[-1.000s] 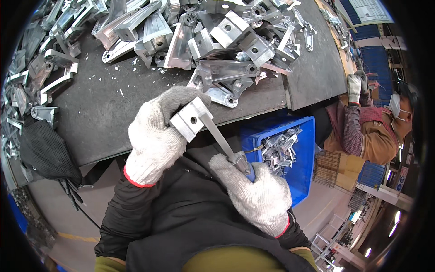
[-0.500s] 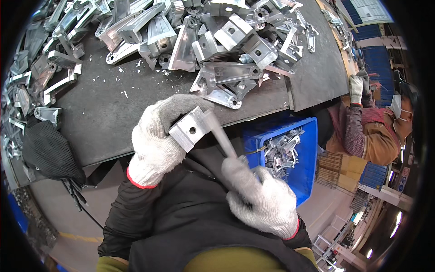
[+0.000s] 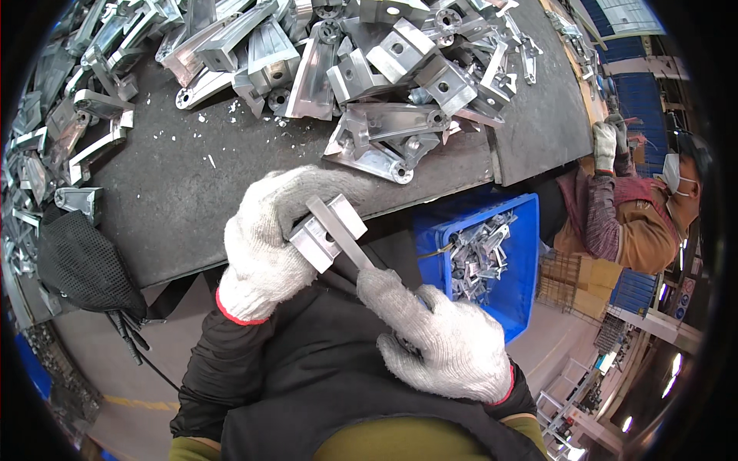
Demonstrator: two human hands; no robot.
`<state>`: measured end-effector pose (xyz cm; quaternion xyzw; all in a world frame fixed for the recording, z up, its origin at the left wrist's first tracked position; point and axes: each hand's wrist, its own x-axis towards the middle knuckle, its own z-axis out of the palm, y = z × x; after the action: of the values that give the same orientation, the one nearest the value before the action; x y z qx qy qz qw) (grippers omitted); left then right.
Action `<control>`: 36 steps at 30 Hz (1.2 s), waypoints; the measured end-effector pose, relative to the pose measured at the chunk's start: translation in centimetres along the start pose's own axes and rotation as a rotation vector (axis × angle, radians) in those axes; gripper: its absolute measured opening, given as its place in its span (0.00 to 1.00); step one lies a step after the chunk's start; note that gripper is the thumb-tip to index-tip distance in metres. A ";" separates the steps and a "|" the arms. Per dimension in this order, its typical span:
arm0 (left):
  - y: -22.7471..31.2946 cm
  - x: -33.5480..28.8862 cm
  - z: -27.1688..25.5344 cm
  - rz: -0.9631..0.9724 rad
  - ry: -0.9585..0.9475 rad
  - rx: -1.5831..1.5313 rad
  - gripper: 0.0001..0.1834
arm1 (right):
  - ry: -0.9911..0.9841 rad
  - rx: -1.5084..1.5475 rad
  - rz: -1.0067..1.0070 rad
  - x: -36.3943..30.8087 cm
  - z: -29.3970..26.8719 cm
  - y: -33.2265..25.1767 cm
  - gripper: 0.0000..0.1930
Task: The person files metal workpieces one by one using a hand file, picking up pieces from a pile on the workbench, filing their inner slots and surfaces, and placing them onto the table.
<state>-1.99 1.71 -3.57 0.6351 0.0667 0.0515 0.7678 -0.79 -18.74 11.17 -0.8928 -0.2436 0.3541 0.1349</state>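
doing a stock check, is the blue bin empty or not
Not empty: many metal parts lie heaped inside the blue bin.

Heaped metal parts (image 3: 400, 50), a workbench (image 3: 177, 173) and blue bin (image 3: 523, 269) suggest a workshop.

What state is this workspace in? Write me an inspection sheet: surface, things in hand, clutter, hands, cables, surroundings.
Surface: dark tabletop, scattered with small pale flecks.
Things in hand: metal block with a hole; flat metal bar crossing in front of it, contact unclear.
Clutter: metal brackets heaped across the far side and left; black mesh bag at the near left edge.
Hands: left hand grips the block; right hand grips the bar; both gloved.
Cables: power cables, nothing seen; black cords hang below the bag.
Surroundings: blue bin of metal pieces at right; gloved, masked co-worker beyond.
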 end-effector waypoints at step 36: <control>-0.6 -0.1 0.2 -0.015 0.088 -0.306 0.23 | 0.065 -0.072 -0.110 -0.3 0.7 0.4 0.34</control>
<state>-2.02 1.35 -4.09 0.5075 0.0963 0.0829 0.8523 -1.38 -19.17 10.73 -0.8933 -0.3006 0.3079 0.1298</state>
